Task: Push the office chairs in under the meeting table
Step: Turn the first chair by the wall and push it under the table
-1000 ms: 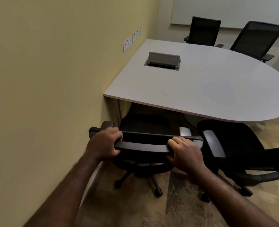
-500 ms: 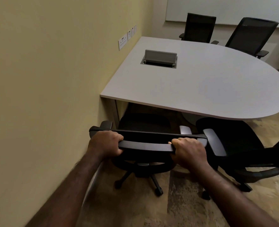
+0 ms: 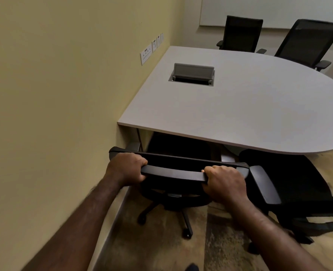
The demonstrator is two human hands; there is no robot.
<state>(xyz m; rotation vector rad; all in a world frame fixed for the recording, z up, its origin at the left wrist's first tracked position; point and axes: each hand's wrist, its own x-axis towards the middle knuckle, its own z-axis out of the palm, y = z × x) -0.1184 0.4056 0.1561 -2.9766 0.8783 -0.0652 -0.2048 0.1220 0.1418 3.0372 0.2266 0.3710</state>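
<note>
Both hands, left hand (image 3: 125, 169) and right hand (image 3: 224, 182), each with a closed grip on the top of a black office chair (image 3: 174, 171), its seat partly under the white counter (image 3: 240, 106) beside the wall.

No legible text, labels, brand marks or numbers anywhere in view, white wall socket plates (image 3: 146, 55) on the yellow wall too small and blurred to read, pale grey tabletop (image 3: 240, 106) bearing no markings
</note>
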